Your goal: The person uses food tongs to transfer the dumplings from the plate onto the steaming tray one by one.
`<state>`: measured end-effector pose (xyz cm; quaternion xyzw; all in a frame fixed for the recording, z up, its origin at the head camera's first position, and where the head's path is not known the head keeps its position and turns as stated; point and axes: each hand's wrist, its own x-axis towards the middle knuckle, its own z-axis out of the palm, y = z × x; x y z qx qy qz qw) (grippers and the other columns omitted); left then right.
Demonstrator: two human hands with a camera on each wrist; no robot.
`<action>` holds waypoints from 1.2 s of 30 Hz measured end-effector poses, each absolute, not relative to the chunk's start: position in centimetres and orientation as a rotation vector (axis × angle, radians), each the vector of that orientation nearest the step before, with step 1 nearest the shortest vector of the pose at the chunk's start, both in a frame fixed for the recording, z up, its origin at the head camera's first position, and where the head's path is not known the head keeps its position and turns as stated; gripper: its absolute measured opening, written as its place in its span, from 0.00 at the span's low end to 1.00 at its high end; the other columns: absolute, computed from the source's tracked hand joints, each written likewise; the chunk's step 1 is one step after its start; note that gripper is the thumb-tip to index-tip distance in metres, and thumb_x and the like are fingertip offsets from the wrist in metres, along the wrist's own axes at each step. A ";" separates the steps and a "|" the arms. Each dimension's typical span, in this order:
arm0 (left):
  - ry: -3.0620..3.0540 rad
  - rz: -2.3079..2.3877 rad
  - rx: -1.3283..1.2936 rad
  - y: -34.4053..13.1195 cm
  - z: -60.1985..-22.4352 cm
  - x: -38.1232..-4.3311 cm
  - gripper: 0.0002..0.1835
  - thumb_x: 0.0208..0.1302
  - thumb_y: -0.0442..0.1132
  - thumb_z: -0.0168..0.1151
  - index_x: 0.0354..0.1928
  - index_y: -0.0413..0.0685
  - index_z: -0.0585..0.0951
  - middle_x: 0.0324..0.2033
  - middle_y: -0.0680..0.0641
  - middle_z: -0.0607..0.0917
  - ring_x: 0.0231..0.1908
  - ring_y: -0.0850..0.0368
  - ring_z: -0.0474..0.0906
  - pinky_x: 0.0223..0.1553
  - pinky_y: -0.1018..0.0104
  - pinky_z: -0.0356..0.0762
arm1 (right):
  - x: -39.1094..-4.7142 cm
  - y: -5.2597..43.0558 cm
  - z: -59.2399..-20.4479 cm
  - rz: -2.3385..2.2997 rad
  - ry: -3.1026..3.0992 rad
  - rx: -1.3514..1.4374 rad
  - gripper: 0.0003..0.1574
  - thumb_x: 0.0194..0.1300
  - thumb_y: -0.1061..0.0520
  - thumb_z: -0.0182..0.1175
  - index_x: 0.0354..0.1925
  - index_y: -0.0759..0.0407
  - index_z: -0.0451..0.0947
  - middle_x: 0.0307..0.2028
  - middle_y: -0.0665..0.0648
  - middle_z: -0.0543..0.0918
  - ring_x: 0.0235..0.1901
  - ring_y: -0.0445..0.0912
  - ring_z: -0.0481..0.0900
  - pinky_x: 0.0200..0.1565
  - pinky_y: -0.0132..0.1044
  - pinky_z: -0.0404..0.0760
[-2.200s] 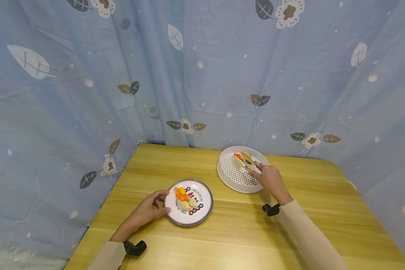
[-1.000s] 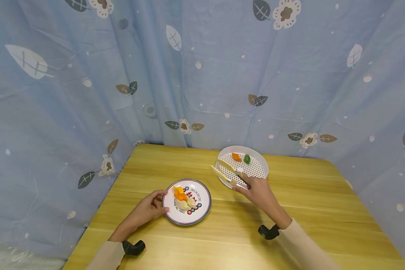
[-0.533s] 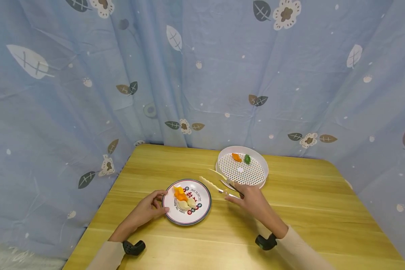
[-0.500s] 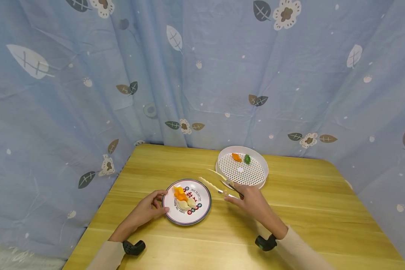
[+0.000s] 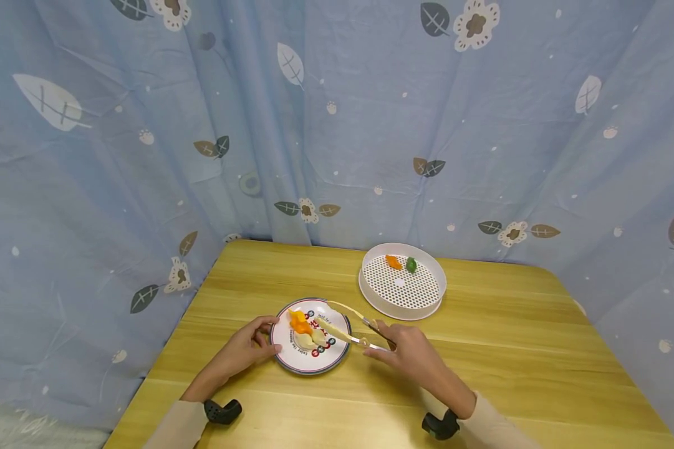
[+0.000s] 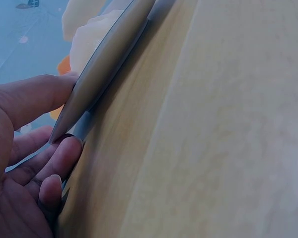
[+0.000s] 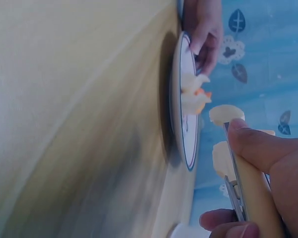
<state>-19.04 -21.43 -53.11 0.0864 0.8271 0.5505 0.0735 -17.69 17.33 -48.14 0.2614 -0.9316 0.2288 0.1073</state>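
Observation:
My left hand point(image 5: 254, 343) grips the left rim of a round white plate point(image 5: 320, 365) with printed lettering. In the left wrist view, its thumb point(image 6: 44, 96) lies on top of the rim and fingers curl beneath. Yellow, orange and cream dumpling-shaped pieces point(image 5: 303, 323) lie on the plate. My right hand point(image 5: 412, 354) holds tongs point(image 5: 337, 330) with pale, broad tips. Their arms are spread, nothing is between them, and the tips overlap the right side of the plate. The right wrist view shows the thumb pressing along the handle of the tongs.
A round white basket point(image 5: 440, 274) with a perforated floor stands at the back right. Inside it sit an orange piece point(image 5: 393, 262) and a green piece point(image 5: 411, 265). The wooden table point(image 5: 527, 337) ends at a blue patterned curtain point(image 5: 370, 125).
The tongs, held in my right hand, have left the basket and come left and nearer to the plate. An orange and a green piece stay in the basket. The left hand remains on the rim.

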 end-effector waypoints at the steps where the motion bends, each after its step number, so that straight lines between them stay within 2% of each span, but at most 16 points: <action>1: 2.482 1.655 0.262 -21.4 -53.1 -19.0 0.33 0.62 0.38 0.76 0.68 0.46 0.74 0.52 0.42 0.79 0.36 0.51 0.73 0.31 0.67 0.71 | -17.5 17.3 -48.2 0.682 -2.743 0.772 0.43 0.60 0.34 0.72 0.62 0.60 0.82 0.18 0.40 0.64 0.20 0.33 0.60 0.23 0.30 0.64; 9: 2.496 1.650 0.273 -21.4 -53.2 -19.0 0.33 0.62 0.38 0.76 0.68 0.44 0.74 0.51 0.43 0.80 0.36 0.51 0.73 0.33 0.67 0.71 | -16.6 17.1 -48.6 0.674 -2.770 0.795 0.45 0.62 0.29 0.66 0.62 0.60 0.82 0.19 0.41 0.66 0.21 0.33 0.60 0.24 0.30 0.64; 13: 2.499 1.634 0.257 -21.4 -53.0 -19.0 0.32 0.62 0.38 0.76 0.67 0.45 0.74 0.51 0.43 0.80 0.36 0.51 0.74 0.33 0.66 0.71 | -16.3 17.3 -48.7 0.677 -2.731 0.826 0.42 0.63 0.30 0.66 0.61 0.59 0.83 0.19 0.41 0.66 0.21 0.33 0.58 0.24 0.30 0.63; 21: 2.502 1.633 0.236 -21.3 -52.8 -18.8 0.32 0.63 0.39 0.75 0.68 0.46 0.74 0.52 0.43 0.79 0.37 0.51 0.73 0.32 0.66 0.70 | -15.2 17.4 -48.5 0.709 -2.686 0.887 0.42 0.61 0.32 0.70 0.62 0.59 0.83 0.20 0.36 0.64 0.21 0.31 0.59 0.24 0.28 0.64; 28: 2.502 1.628 0.238 -21.3 -52.7 -18.9 0.32 0.63 0.39 0.76 0.67 0.47 0.75 0.51 0.43 0.79 0.37 0.51 0.73 0.33 0.66 0.71 | -15.1 17.5 -48.8 0.723 -2.665 0.919 0.40 0.61 0.35 0.71 0.62 0.59 0.83 0.19 0.35 0.62 0.20 0.30 0.59 0.24 0.27 0.64; 36: 2.480 1.643 0.255 -21.3 -52.8 -19.0 0.32 0.63 0.38 0.76 0.67 0.46 0.75 0.51 0.42 0.78 0.37 0.50 0.73 0.34 0.66 0.72 | -15.1 17.9 -48.9 0.676 -2.750 0.868 0.36 0.61 0.35 0.71 0.59 0.54 0.85 0.19 0.36 0.62 0.21 0.31 0.57 0.26 0.29 0.64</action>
